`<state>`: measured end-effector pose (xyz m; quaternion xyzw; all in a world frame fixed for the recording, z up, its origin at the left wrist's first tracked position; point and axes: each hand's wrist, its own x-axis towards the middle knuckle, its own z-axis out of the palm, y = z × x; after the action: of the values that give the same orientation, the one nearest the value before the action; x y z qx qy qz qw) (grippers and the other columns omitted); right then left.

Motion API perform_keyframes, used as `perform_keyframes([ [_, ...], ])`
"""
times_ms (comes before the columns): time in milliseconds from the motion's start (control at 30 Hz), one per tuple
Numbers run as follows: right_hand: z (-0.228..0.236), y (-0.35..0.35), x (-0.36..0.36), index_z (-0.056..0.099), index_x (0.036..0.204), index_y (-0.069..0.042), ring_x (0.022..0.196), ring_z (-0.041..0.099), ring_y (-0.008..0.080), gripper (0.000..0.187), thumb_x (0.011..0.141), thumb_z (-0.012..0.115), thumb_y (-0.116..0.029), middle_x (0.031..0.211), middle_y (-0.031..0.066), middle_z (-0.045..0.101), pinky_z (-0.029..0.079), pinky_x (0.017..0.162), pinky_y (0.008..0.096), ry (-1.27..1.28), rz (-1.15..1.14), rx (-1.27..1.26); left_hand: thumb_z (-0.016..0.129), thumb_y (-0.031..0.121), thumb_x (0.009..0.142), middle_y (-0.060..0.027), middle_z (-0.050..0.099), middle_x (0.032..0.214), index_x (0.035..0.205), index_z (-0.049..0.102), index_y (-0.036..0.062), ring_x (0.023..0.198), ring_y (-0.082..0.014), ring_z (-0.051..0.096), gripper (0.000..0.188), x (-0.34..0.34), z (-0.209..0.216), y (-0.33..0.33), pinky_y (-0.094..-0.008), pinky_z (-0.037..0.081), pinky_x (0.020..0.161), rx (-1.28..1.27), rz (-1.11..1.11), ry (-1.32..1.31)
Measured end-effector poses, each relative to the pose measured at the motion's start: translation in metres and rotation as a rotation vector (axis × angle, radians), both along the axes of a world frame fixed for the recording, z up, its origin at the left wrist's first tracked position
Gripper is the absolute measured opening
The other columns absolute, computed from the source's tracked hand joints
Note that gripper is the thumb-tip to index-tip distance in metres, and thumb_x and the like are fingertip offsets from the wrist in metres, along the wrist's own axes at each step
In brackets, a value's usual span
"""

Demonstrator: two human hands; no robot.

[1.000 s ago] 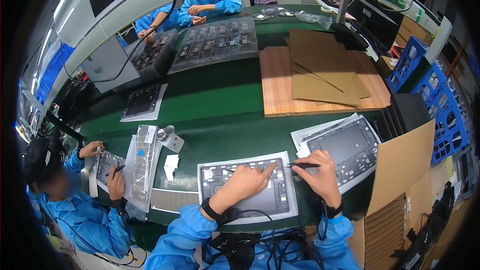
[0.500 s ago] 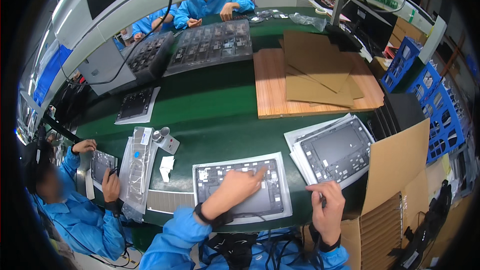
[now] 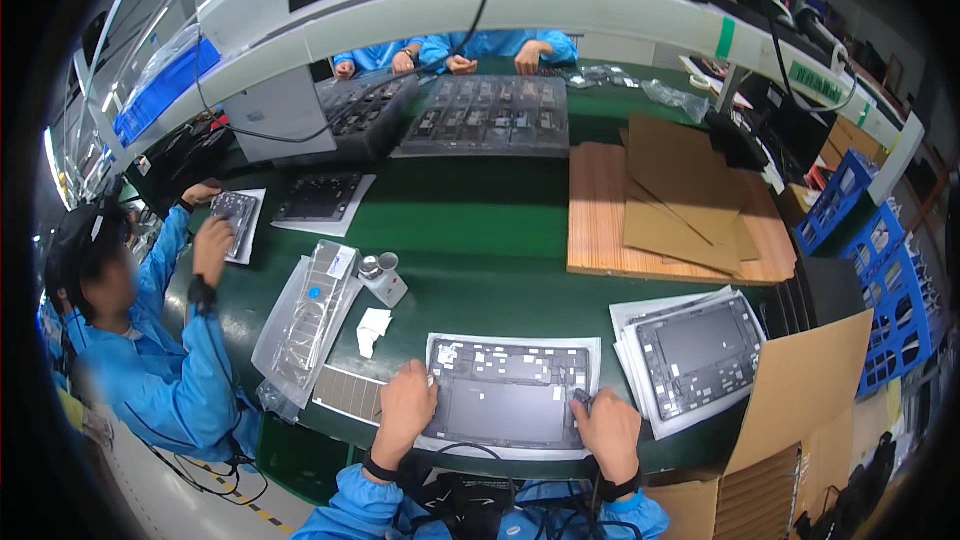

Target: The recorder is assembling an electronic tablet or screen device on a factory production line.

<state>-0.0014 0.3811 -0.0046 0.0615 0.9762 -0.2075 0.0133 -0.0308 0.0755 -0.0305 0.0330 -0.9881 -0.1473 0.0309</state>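
A dark grey tablet housing [image 3: 510, 408] with many small white stickers lies on a white sheet [image 3: 594, 360] at the table's front edge. My left hand [image 3: 407, 408] is closed at its left edge, the fingers partly hidden. Opposite, my right hand [image 3: 608, 430] is closed at the right edge, its thumb over the rim. A small dark thing [image 3: 582, 397] shows at the right fingertips; its kind cannot be made out. Beside my left hand, a strip of grey rectangular pads [image 3: 345, 395] lies partly under the white sheet.
More housings [image 3: 700, 345] lie stacked on sheets at right, beside an open cardboard box [image 3: 800, 390]. A metal-topped bottle [image 3: 385, 282], crumpled white tissue [image 3: 373, 330] and bagged pad strips [image 3: 305, 315] stand left. A co-worker [image 3: 170, 360] handles another housing at far left.
My left hand has moved from the housing's upper right to its left edge. My right hand has come left onto its right edge. The view has shifted; the co-worker's housing is now farther up.
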Motion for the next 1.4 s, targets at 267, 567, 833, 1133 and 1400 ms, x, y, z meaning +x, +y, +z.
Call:
perform_keyframes([
  [267, -0.013, -0.001, -0.021, 0.060, 0.099, 0.002, 0.089, 0.066, 0.0482, 0.029, 0.094, 0.065, -0.026, 0.099, 0.0284, 0.068, 0.052, 0.076, 0.0557, 0.035, -0.014, -0.089, 0.065, 0.014, 0.093, -0.0236, 0.068, 0.088, 0.098, 0.060, -0.0002, 0.083, -0.0463, 0.066, 0.016, -0.027, 0.011, -0.008, -0.0541, 0.050, 0.070, 0.381, 0.002, 0.251],
  [567, 0.006, 0.007, -0.106, 0.061, 0.126, 0.006, 0.097, 0.066, 0.0142, 0.037, 0.096, 0.070, -0.014, 0.109, 0.0105, 0.071, 0.054, 0.081, 0.0310, -0.071, -0.014, -0.841, 0.059, 0.032, 0.105, -0.0103, 0.068, 0.087, 0.108, 0.063, 0.0016, 0.074, -0.0230, 0.063, 0.031, -0.097, -0.016, -0.034, -0.0397, 0.051, 0.070, 0.947, 0.067, 0.339],
  [833, -0.031, 0.000, -0.285, 0.061, 0.121, 0.011, 0.091, 0.071, 0.0243, 0.029, 0.099, 0.060, -0.008, 0.106, 0.0144, 0.073, 0.057, 0.082, 0.0381, -0.059, -0.049, -1.142, 0.053, 0.024, 0.106, -0.0235, 0.063, 0.122, 0.130, 0.054, -0.0021, 0.112, -0.0433, 0.062, 0.035, -0.038, 0.025, -0.033, -0.0467, 0.051, 0.094, 0.762, -0.048, 0.463],
  [1133, -0.078, -0.051, -0.386, 0.068, 0.105, 0.012, 0.073, 0.070, 0.0327, 0.044, 0.098, 0.064, -0.031, 0.088, 0.0214, 0.073, 0.053, 0.061, 0.0477, 0.108, -0.130, -0.642, 0.056, 0.017, 0.103, -0.0169, 0.069, 0.114, 0.118, 0.066, 0.0007, 0.103, -0.0374, 0.068, 0.024, 0.034, 0.012, -0.034, -0.0436, 0.053, 0.087, 0.599, -0.056, 0.220],
  [1400, 0.033, -0.076, -0.140, 0.069, 0.110, 0.002, 0.095, 0.070, 0.0398, 0.028, 0.099, 0.060, -0.022, 0.102, 0.0226, 0.072, 0.055, 0.082, 0.0450, 0.426, 0.360, -0.491, 0.055, 0.012, 0.103, -0.0169, 0.072, 0.102, 0.112, 0.068, -0.0013, 0.097, -0.0356, 0.070, 0.021, 0.021, 0.017, -0.010, -0.0409, 0.053, 0.084, 0.624, -0.179, 0.166],
])
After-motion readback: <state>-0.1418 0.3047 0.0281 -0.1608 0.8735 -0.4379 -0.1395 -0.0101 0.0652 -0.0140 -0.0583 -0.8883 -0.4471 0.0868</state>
